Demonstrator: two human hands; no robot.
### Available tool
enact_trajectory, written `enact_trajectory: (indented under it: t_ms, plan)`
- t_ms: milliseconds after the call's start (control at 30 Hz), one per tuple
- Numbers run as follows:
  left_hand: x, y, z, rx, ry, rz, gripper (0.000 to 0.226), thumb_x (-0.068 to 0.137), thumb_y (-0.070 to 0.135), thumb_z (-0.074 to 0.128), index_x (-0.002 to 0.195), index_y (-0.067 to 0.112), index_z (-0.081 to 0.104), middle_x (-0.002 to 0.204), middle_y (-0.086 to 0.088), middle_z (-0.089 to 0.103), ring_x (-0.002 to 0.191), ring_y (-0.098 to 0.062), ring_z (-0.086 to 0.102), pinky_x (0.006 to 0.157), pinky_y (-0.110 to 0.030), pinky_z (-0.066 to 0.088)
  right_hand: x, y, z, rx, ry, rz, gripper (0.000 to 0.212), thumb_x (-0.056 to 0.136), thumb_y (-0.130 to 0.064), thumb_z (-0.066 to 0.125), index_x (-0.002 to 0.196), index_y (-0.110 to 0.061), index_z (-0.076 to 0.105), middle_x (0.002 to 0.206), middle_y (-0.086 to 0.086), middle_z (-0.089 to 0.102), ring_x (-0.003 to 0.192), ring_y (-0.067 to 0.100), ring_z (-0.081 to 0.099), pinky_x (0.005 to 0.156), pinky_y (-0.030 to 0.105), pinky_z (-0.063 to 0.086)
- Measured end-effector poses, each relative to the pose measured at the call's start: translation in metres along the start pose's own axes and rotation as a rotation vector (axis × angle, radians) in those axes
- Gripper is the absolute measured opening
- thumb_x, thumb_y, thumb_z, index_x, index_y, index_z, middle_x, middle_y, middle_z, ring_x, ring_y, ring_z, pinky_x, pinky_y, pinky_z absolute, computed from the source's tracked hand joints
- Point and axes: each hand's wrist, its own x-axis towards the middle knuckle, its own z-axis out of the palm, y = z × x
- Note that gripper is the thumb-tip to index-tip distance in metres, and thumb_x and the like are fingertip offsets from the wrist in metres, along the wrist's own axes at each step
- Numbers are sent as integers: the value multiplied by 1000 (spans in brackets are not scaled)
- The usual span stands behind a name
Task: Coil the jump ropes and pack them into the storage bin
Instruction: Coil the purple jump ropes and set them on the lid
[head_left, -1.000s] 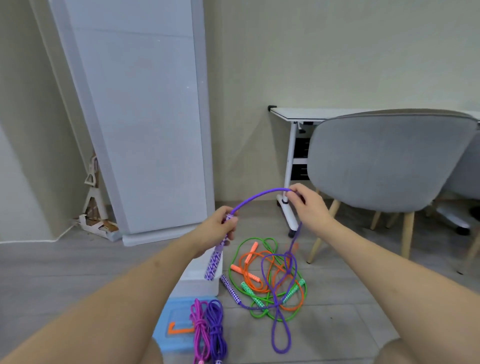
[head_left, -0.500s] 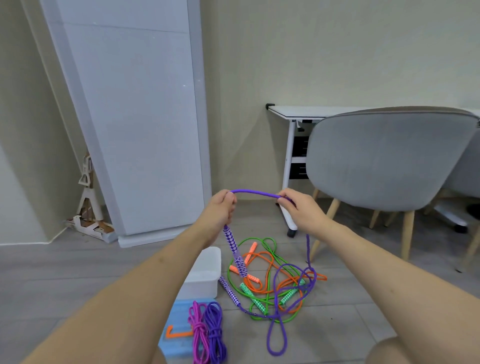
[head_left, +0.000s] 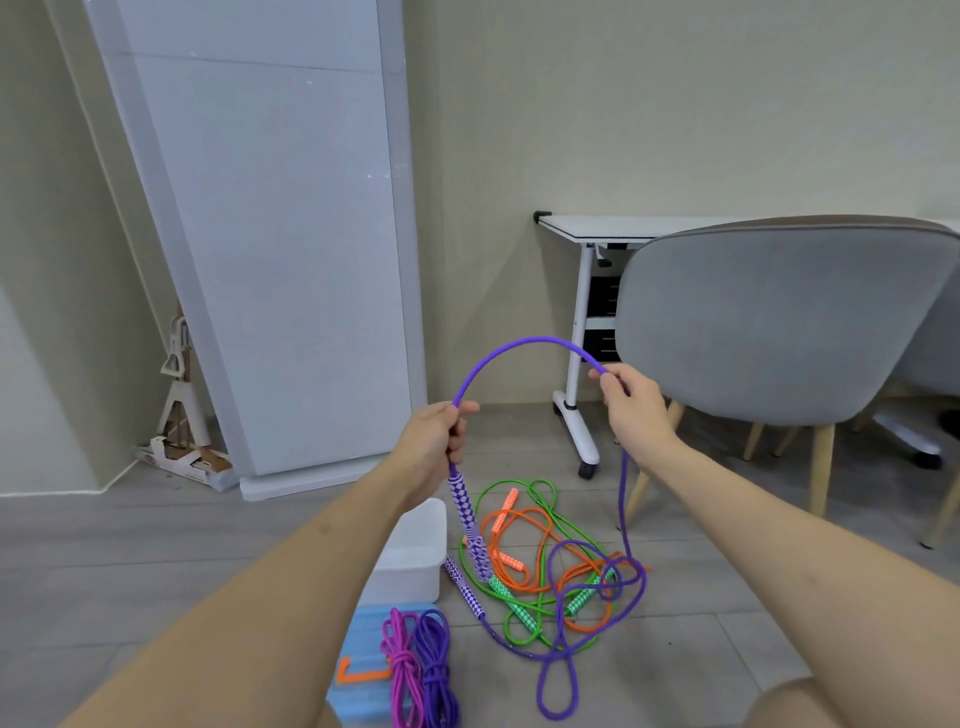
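Note:
A purple jump rope (head_left: 524, 344) arches between my two hands. My left hand (head_left: 435, 447) grips it at the top of its patterned purple handle (head_left: 465, 508), which hangs straight down. My right hand (head_left: 631, 408) pinches the rope further along; from there it drops to the floor. On the floor lies a tangle of an orange rope (head_left: 524, 519) and a green rope (head_left: 540, 618) with the rest of the purple one. The white storage bin (head_left: 413, 553) stands just left of the tangle. A coiled pink rope (head_left: 399, 670) and a coiled purple rope (head_left: 435, 670) lie on a blue lid (head_left: 363, 649).
A grey chair (head_left: 779, 327) on wooden legs stands to the right, with a white wheeled desk (head_left: 587, 231) behind it. A tall grey panel (head_left: 270, 234) leans on the wall at left, with a stand and cardboard (head_left: 182, 452) beside it. The floor is grey planks.
My hands have moved apart, and the rope between them has risen from a nearly flat span into a high arch. The handle still hangs below my left hand.

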Motion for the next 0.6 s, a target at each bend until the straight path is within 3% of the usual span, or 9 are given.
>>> enact_trajectory:
  t_ms: [100, 267, 400, 600]
  plan:
    - [0, -3, 9, 59, -38, 42, 31, 108, 8, 28, 109, 6, 59, 65, 0, 47, 55, -11, 31, 53, -25, 27, -2, -19, 14, 57, -63, -38, 35, 101, -6, 41, 111, -20, 71, 74, 0, 52, 53, 4, 39, 49, 17, 34]
    - [3, -6, 19, 128, -24, 148, 30, 107, 5, 30, 110, 11, 59, 75, -1, 54, 57, -9, 41, 55, -25, 36, -10, -38, 30, 69, -141, -208, 31, 107, -15, 45, 120, -33, 66, 80, -4, 58, 61, 2, 46, 59, 15, 39]
    - [7, -7, 20, 102, 62, 185, 29, 106, 3, 35, 119, 7, 61, 82, -3, 57, 61, -9, 46, 59, -24, 41, -12, -51, 36, 74, -164, -260, 30, 108, -19, 46, 129, -31, 63, 81, 0, 62, 58, 1, 46, 54, 15, 39]
    - [12, -6, 23, 34, 69, 234, 19, 106, 8, 44, 111, 5, 62, 84, -7, 69, 63, -10, 54, 60, -23, 48, -10, -51, 44, 84, -182, -211, 6, 101, -25, 58, 102, -20, 60, 83, -6, 76, 70, 5, 56, 62, 15, 42]
